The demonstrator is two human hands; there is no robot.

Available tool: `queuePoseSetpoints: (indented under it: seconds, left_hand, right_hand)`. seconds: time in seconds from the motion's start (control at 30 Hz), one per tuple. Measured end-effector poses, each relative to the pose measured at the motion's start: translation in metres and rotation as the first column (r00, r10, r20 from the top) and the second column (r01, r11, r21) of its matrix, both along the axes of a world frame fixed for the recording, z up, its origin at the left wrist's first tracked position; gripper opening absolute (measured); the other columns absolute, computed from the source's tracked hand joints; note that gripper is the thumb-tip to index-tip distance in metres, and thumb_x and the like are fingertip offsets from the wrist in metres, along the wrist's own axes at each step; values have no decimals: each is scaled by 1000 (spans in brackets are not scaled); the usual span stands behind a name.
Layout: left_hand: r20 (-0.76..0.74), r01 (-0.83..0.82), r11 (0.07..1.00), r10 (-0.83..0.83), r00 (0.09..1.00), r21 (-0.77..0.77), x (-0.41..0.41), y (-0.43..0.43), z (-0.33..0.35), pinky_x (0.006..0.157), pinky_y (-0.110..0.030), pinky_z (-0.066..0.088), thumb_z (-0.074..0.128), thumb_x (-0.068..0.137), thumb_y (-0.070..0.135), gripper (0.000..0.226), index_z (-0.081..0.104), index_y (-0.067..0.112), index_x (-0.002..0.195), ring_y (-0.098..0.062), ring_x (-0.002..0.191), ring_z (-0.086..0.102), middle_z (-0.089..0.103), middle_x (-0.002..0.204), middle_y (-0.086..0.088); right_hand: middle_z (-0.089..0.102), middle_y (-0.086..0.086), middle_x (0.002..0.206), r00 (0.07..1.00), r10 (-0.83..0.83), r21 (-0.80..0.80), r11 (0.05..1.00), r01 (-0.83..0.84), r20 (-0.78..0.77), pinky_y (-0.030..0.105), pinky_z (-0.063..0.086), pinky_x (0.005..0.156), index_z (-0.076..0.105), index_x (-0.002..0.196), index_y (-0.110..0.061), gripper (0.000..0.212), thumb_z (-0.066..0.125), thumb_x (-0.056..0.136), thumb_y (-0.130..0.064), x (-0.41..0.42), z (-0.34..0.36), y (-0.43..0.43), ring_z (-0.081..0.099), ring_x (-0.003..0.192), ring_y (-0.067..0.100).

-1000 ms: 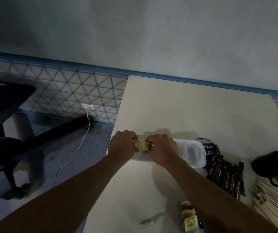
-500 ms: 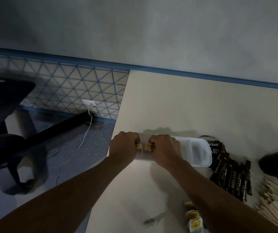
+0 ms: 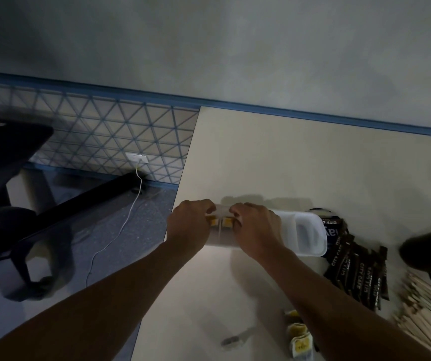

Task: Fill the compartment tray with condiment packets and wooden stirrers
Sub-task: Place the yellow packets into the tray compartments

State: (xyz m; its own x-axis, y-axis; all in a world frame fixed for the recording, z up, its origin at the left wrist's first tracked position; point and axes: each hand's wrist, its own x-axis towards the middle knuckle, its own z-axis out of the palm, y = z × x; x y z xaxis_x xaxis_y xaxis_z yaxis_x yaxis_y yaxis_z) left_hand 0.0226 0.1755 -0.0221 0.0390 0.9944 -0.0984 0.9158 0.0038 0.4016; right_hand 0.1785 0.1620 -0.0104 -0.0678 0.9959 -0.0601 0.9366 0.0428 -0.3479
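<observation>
Your left hand (image 3: 189,225) and right hand (image 3: 257,229): both grips clamped on yellow packets (image 3: 226,222), at the tray's (image 3: 313,246) left end.

Tray (image 3: 309,234) left end, yellow packets (image 3: 226,222) mostly hidden; stirrers (image 3: 430,308) blurred, cut off.

Two yellow packets (image 3: 218,221) are pinched side by side at the left end of a white compartment tray (image 3: 311,233), one in the curled fingers of the left hand (image 3: 188,225), the other in the right hand (image 3: 256,227). The tray is set on a pale counter (image 3: 287,157). Black sachets (image 3: 357,274) marked CITY CAFE are fanned out just right of it, with wooden stirrers (image 3: 428,308) heaped beyond. An office chair (image 3: 6,178) and a white cable (image 3: 120,230) are seen at left.
</observation>
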Motion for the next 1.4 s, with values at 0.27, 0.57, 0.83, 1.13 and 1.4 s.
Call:
queuePoseSetpoints:
  seconds: [0.27,0.57,0.83,1.13,1.4]
  left_hand:
    - [143,14,998,-22,989,54,-3,-6,14,78,-28,48,66,80,16,32,65,31,108,-16,96,61,68,106,12]
    - [319,6,1000,-15,948,31,-5,-38,25,75,-36,56,71,78,26,19,69,30,96,-16,82,66,72,93,9]
    - [368,132,988,-94,925,-80,0,-94,26,75,-21,47,75,80,35,16,72,28,94,7,65,54,70,83,17]
    - [392,296,906,-165,905,-303,8,-158,4,78,-23,49,76,72,54,45,69,23,104,-8,86,64,69,96,9]
    - [328,341,851,-215,920,-399,15,-187,-11,80,-30,54,89,59,39,56,66,17,106,-15,87,63,67,98,4]
  right_hand:
    - [72,-6,109,998,-46,47,998,48,-43,34,50,80,70,109,-29,25,61,87,-20,7,9,-2,66,98,25]
    - [73,-9,108,993,-78,60,995,84,-83,32,50,81,72,105,-29,19,63,89,-24,24,21,-28,66,100,20]
    - [75,-13,103,987,-125,14,992,127,-97,23,45,75,74,104,-29,18,64,90,-24,53,24,-90,67,97,13]
    - [76,-13,91,964,-237,28,970,242,-121,28,55,74,76,92,-29,10,69,86,-27,88,10,-165,71,81,10]
    - [73,-9,94,932,-309,-3,949,314,-192,37,57,74,74,94,-29,19,71,76,-27,109,-8,-217,68,81,15]
